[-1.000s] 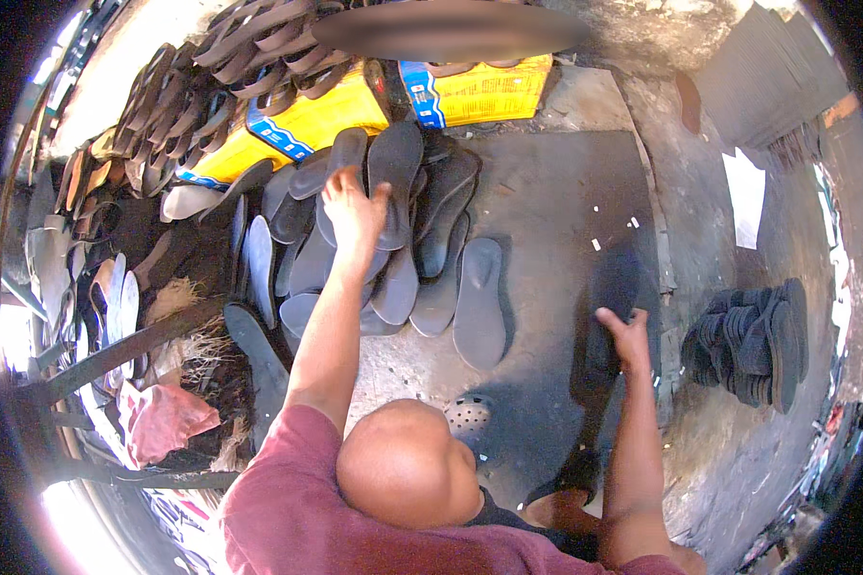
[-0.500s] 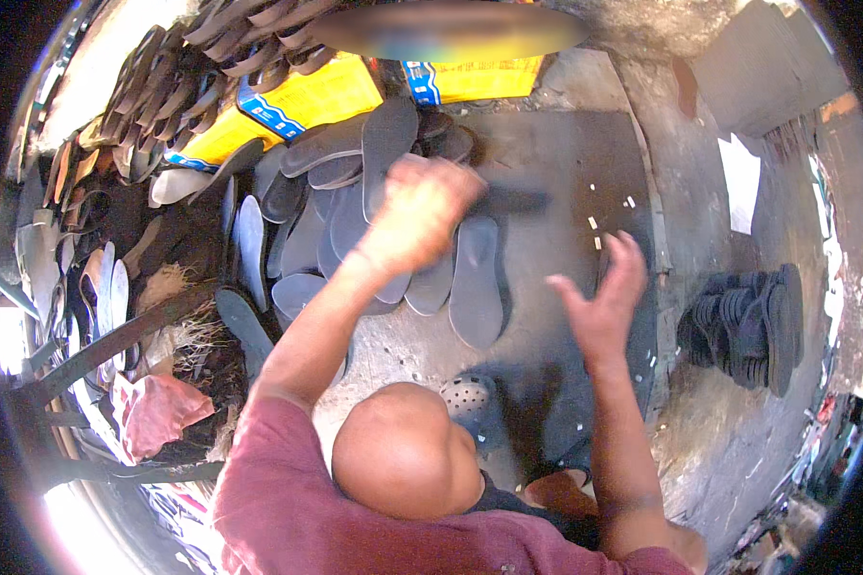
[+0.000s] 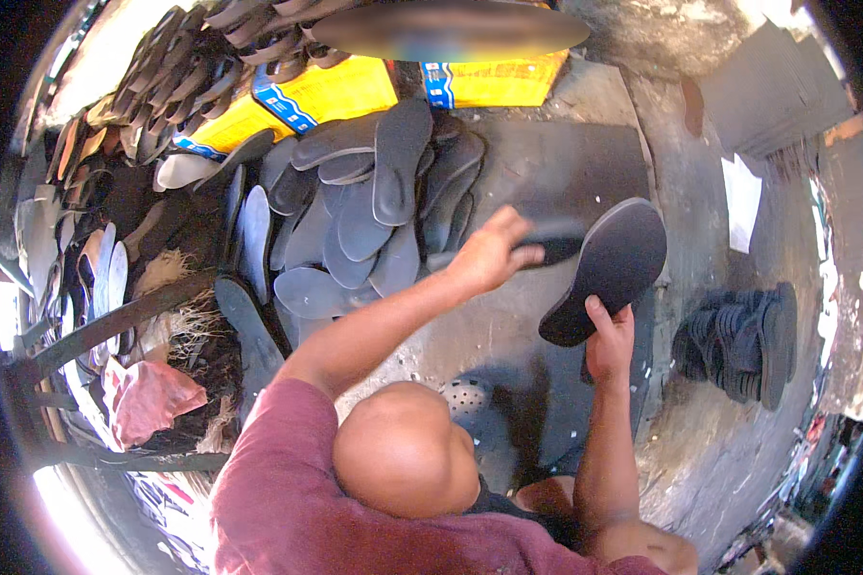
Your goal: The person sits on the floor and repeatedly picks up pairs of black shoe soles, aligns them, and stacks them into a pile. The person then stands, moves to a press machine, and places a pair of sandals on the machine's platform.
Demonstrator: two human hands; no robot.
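Note:
My right hand (image 3: 610, 347) grips a black shoe sole (image 3: 616, 264) by its narrow end, thumb on the face toward me, and the sole stands tilted above the mat. To its left, my left hand (image 3: 494, 251) is curled at the end of a dark elongated thing (image 3: 558, 241), smeared by motion so that its kind is unclear. Left of that hand lies a heap of grey soles (image 3: 360, 225), overlapping one another. One darker sole (image 3: 401, 153) rests on top of the heap.
Yellow and blue boxes (image 3: 331, 96) stand behind the heap, with rows of sandals (image 3: 177, 77) at the far left. A stack of black sandals (image 3: 738, 340) lies to the right. Grey sheets (image 3: 758, 86) lean at the back right. A wooden bar (image 3: 115, 331) crosses the left side.
My right hand was raised and spread with nothing in it; now it holds the black sole. My left hand has moved right and nearer, away from the heap. A sole near the heap's right has gone.

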